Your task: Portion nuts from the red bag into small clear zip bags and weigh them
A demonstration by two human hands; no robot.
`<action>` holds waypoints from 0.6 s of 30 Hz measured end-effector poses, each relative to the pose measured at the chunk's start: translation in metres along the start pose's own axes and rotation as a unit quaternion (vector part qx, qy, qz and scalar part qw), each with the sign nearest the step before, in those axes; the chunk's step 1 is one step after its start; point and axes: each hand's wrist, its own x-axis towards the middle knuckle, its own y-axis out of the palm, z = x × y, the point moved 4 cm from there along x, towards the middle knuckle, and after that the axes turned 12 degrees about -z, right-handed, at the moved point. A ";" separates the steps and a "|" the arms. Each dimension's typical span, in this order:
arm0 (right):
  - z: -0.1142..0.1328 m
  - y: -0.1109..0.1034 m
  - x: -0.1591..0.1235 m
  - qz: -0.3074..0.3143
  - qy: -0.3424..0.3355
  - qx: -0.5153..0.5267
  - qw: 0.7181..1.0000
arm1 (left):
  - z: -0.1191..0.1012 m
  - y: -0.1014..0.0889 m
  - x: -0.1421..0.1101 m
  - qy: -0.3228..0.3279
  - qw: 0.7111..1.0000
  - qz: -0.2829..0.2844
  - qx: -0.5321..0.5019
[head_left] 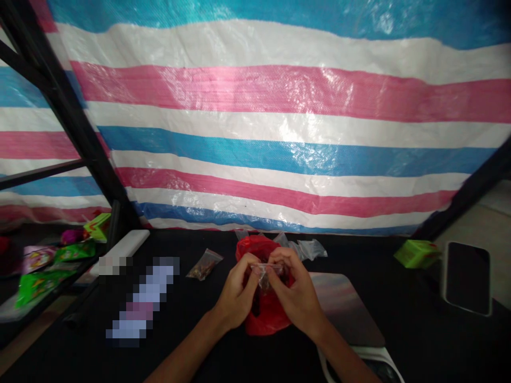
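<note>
My left hand (236,292) and my right hand (293,291) meet over a red plastic bag (261,314) on the black table. Both pinch the top edge of a small clear plastic pouch (266,272) with something dark inside it. The fingers of both hands are closed on the pouch's rim. The pouch hangs just above the red bag's open mouth.
A filled small clear pouch (204,264) lies left of the red bag, empty clear pouches (305,247) behind it. A scale with a metal plate (347,311) sits at right, a green box (417,252) and a phone (468,277) beyond. Colourful snack packets (48,266) lie at left; a striped tarp hangs behind.
</note>
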 end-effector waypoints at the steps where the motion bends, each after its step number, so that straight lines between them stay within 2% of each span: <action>1: 0.000 0.000 0.000 0.000 -0.004 -0.005 1.000 | 0.001 0.000 0.000 -0.006 1.000 -0.007 -0.006; 8: -0.005 -0.004 0.001 -0.030 -0.037 -0.066 0.997 | 0.009 0.002 0.002 -0.033 0.999 -0.028 -0.024; 14: 0.000 -0.005 -0.001 -0.033 -0.068 -0.091 0.993 | -0.002 0.000 0.008 -0.003 0.999 -0.046 -0.015; 16: 0.005 -0.007 0.001 -0.025 -0.086 -0.103 0.991 | -0.005 -0.004 0.012 -0.034 0.997 -0.047 -0.052; 18: 0.009 -0.013 0.006 -0.019 -0.116 -0.127 0.985 | -0.005 -0.014 0.018 -0.087 0.985 -0.084 -0.124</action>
